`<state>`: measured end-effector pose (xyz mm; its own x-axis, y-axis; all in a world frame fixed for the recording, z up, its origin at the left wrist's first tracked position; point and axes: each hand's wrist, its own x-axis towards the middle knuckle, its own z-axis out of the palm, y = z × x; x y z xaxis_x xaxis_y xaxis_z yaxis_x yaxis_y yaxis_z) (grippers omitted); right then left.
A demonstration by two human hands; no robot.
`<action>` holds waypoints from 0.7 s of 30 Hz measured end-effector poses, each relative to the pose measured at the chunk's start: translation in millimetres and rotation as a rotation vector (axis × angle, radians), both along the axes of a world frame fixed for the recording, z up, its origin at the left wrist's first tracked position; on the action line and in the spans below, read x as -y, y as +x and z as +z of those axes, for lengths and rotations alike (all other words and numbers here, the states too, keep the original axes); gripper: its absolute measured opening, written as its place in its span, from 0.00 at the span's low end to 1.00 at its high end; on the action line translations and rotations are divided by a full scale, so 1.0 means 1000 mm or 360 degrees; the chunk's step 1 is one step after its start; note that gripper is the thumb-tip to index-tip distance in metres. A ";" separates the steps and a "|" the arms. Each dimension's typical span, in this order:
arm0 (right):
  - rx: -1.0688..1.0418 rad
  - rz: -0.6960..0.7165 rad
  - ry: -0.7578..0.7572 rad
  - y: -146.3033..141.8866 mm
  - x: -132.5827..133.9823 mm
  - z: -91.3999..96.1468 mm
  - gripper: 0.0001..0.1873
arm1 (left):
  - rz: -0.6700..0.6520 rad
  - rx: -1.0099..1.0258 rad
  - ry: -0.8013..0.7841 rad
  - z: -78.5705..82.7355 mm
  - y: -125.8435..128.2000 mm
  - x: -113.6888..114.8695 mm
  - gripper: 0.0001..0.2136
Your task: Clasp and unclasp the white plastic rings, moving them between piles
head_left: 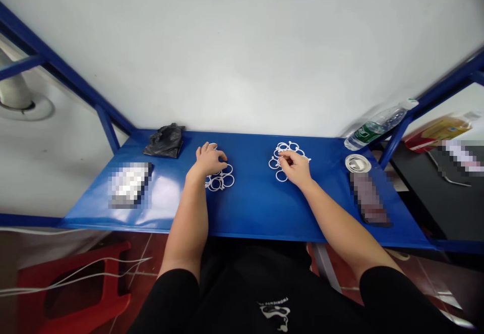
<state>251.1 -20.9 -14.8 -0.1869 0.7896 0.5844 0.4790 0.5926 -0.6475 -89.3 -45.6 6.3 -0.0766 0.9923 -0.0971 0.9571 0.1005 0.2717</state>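
Two clusters of thin white plastic rings lie on a blue table (249, 208). My left hand (209, 160) rests with curled fingers on the top of the left cluster (221, 179), fingertips touching rings. My right hand (296, 166) sits on the right cluster (283, 153), thumb and forefinger pinched together on one ring. Both forearms reach in from the near edge.
A crumpled black bag (165, 141) lies at the back left, a blurred flat object (129, 185) at the left. A coiled white cable (357, 163), a blurred dark object (368, 199) and a lying water bottle (380, 125) are at the right. A red stool (75, 288) stands below left.
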 end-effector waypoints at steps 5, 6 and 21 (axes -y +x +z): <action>0.0034 0.0021 0.0055 0.000 -0.002 -0.002 0.09 | -0.0064 0.0069 0.0224 -0.008 0.005 -0.002 0.03; 0.0040 0.0018 0.0060 0.000 -0.002 -0.002 0.09 | -0.0065 0.0103 0.0298 -0.008 0.006 -0.002 0.03; 0.0342 0.0468 0.0105 -0.017 0.020 0.003 0.15 | -0.0206 0.1647 0.0477 -0.020 0.122 0.013 0.13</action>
